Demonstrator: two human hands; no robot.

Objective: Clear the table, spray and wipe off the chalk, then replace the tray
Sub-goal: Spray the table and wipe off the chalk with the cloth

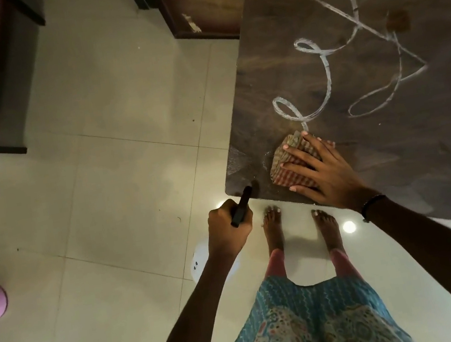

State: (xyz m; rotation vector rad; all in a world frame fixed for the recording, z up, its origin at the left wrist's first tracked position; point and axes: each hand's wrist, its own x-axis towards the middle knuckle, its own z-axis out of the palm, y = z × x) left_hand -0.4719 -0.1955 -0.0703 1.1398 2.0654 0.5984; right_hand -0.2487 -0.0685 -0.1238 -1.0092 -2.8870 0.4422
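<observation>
We are at the wiping step. Our right hand (325, 169) lies flat with its fingers spread out, pressing a folded, striped brown and red cloth (290, 160) down on the dark brown wooden table (391, 144), close to the table's near corner. Just past our fingertips the white looping chalk line (327, 72) begins, and it runs far away from the hand across the table top. Almost all of the chalk is still there, so we think the wiping has only just begun. Our left hand (229, 229) hangs off the table edge, over the pale tiled floor (113, 159), with its fingers curled tight around a thin black thing (240, 205) that we think is the trigger of the spray bottle; a white shape under the hand may be the bottle itself. We see no tray. Next we need to push the cloth forward over the loops, pressing hard, and spray more if the chalk sticks.
</observation>
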